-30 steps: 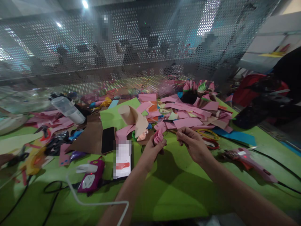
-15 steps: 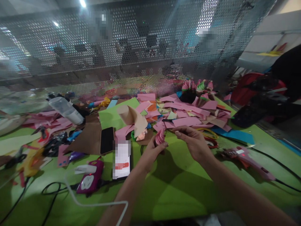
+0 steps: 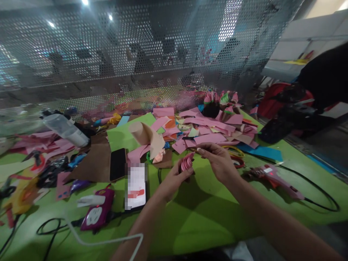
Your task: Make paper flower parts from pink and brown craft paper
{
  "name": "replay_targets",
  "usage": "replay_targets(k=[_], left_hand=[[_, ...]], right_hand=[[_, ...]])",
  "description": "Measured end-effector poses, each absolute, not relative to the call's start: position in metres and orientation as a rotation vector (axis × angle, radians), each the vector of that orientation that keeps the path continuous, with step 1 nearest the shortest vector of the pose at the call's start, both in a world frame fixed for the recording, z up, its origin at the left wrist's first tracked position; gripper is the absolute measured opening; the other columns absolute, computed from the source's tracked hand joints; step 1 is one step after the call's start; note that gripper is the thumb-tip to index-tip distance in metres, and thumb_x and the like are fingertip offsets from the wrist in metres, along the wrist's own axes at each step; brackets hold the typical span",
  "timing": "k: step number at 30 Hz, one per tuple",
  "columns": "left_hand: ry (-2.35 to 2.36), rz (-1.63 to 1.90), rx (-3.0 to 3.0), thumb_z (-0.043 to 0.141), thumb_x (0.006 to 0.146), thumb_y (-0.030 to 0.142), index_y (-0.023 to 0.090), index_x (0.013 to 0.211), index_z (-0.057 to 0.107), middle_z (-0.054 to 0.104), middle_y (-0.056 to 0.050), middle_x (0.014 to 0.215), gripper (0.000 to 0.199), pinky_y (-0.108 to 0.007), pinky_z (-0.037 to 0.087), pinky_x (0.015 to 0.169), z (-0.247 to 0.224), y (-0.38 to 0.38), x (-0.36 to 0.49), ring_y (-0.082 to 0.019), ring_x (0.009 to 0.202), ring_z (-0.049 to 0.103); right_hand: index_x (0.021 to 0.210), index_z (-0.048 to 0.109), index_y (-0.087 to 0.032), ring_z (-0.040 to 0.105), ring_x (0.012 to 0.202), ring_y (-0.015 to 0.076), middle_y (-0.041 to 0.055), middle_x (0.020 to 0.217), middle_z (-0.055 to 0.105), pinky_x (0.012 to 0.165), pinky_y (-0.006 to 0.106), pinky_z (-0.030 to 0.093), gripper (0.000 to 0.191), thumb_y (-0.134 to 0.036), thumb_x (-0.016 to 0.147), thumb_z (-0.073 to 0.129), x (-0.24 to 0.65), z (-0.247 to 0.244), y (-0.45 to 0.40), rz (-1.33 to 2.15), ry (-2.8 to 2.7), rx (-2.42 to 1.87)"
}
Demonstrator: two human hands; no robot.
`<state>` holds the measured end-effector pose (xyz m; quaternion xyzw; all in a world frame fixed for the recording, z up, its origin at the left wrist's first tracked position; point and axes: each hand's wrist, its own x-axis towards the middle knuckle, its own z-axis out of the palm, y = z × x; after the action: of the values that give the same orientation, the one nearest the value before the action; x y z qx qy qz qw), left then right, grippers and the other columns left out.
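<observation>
My left hand is closed around a small pink swirled cone, ridged in layers, its tip leaning up to the right. Just to the right, my right hand is held in a pinch, thumb against fingers. Whatever may be between those fingertips is too small to make out. The two hands are apart, above the green table. Behind them lie pink foam-like strips. Right of my right hand rests a pink glue gun with a black cord.
Two phones, one dark and one lit, lie left of my hands. A magenta cartoon-faced device sits nearer. Behind stand a curled beige sheet, a clear bottle, finished-looking swirls and a perforated metal screen.
The view has turned slightly right, so the table's things appear further left. The pink swirled cone now tips more to the right in my left hand. My right hand keeps its pinch.
</observation>
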<state>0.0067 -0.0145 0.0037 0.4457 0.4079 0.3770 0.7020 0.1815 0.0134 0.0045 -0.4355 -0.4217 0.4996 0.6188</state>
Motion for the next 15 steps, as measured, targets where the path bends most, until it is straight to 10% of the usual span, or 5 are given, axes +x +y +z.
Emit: replay_targets(k=[15], left_hand=[[0.879, 0.846, 0.994, 0.081, 0.073, 0.045, 0.029, 0.133, 0.063, 0.064, -0.006, 0.117, 0.065, -0.027, 0.044, 0.082, 0.002, -0.0156, 0.0075, -0.019, 0.098, 0.055]], right_hand=[[0.08, 0.079, -0.026, 0.058, 0.069, 0.0153, 0.0006, 0.077, 0.072, 0.072, 0.033, 0.047, 0.022, -0.036, 0.062, 0.087, 0.178, 0.0034, 0.0105, 1.257, -0.969, -0.968]])
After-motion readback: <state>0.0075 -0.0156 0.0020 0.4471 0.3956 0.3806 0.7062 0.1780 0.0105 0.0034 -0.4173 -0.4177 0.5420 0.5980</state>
